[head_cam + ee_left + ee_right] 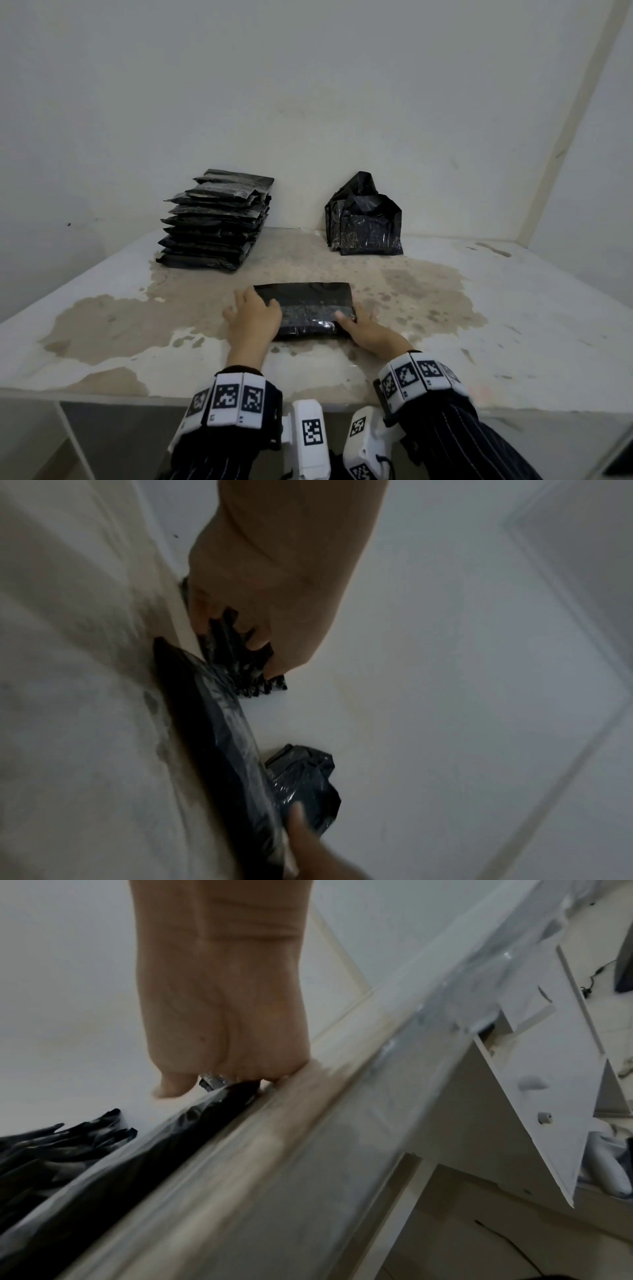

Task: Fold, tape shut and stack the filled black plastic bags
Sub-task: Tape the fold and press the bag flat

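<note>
On the table (513, 308), the folded bag (308, 305) lies flat just before me, my left hand (253, 318) on its left end, my right hand (366, 330) at its right. Behind, against the wall, the stack of bags (214, 222) sits left, the upright bags (364, 222) right, well apart.

The folded bag (305, 308) is thin black plastic, glossy, crinkled near its front edge where light catches it. The stack of flat bags (215, 219) is the same shiny black film, as are the loose upright bags (364, 219), more wrinkled. The worktop (479, 308) is white and matt, its coating worn away in rough, brownish patches. The wall (308, 85) is matt, smudged paint. The sleeves (479, 445) are dark pinstriped cloth.
</note>
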